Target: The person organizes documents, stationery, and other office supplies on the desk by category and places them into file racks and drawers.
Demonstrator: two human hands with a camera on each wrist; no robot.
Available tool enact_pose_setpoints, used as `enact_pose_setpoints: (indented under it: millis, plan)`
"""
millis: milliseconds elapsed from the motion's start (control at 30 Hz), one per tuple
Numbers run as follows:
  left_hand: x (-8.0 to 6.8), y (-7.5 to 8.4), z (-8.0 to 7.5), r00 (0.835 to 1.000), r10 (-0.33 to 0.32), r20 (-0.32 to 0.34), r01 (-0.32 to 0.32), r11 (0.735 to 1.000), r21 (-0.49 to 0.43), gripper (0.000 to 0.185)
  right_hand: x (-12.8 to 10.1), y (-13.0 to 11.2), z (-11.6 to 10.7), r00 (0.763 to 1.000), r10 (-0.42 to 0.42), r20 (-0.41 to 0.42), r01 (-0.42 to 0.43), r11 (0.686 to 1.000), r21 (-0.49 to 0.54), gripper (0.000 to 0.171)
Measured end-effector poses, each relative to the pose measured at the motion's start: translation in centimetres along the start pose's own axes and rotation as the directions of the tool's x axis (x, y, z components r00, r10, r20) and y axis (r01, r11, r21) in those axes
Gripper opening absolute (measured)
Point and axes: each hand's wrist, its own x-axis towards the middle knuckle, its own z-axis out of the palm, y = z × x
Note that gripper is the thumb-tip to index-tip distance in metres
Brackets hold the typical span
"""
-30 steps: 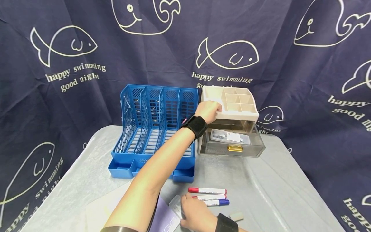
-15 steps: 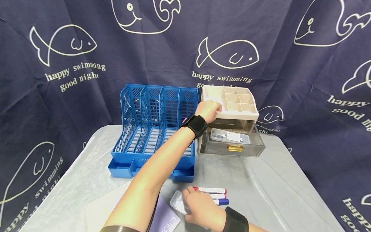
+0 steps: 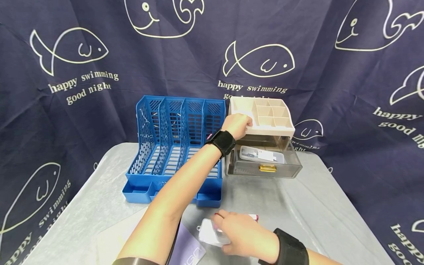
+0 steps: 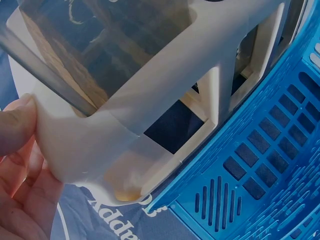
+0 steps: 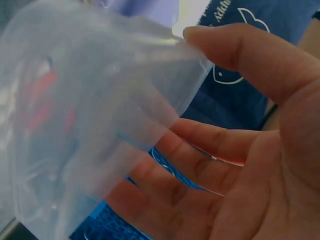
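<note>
A dark navy curtain [image 3: 185, 70] hangs behind and to both sides of the table [image 3: 318, 217], covering the whole backdrop. It is printed with cream outlines of fish and whales and the words "happy swimming good night". The table is covered with a pale grey, slightly wrinkled sheet, evenly lit.
</note>
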Motion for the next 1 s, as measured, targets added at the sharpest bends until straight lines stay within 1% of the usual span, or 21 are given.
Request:
enact_pose_setpoints:
  millis: [167,400,533,633,800,933,1000]
  plan:
    - [0.1,0.1,-0.1,1.000,0.003,-0.003,-0.003,1.000,0.002,0.027,-0.6,0.9,-1.3,0.999,0.019,0.047,-0.020,1.000,0.018,0.060]
    - [0.2,0.0,0.0,1.000,0.004,0.000,-0.004,1.000,-0.002,0.028,-1.1,3.1,-3.3,0.999,0.011,0.033,-0.012,0.999,0.040,0.057]
    - [0.1,-0.1,0.1,1.000,0.005,-0.001,-0.005,1.000,-0.008,0.028,-1.4,4.2,-5.2,0.999,0.019,0.039,-0.021,0.998,0.057,0.058]
    - [0.1,-0.2,0.2,1.000,0.005,-0.008,-0.005,1.000,-0.014,0.027,-1.6,4.9,-6.8,0.999,0.023,0.024,-0.025,0.998,0.059,0.057]
    - [0.0,-0.2,0.2,1.000,0.002,-0.017,-0.002,1.000,-0.014,0.027,-1.9,6.3,-8.9,1.000,-0.016,-0.018,0.018,0.996,0.087,0.056]
    - [0.0,-0.1,0.1,1.000,0.002,-0.013,-0.003,1.000,-0.012,0.028,-2.1,7.3,-9.7,0.998,-0.054,-0.032,0.057,0.995,0.084,0.055]
    - [0.1,0.0,0.1,1.000,0.003,-0.008,-0.003,1.000,-0.012,0.027,-2.2,7.7,-10.0,0.998,-0.059,-0.029,0.061,0.995,0.084,0.055]
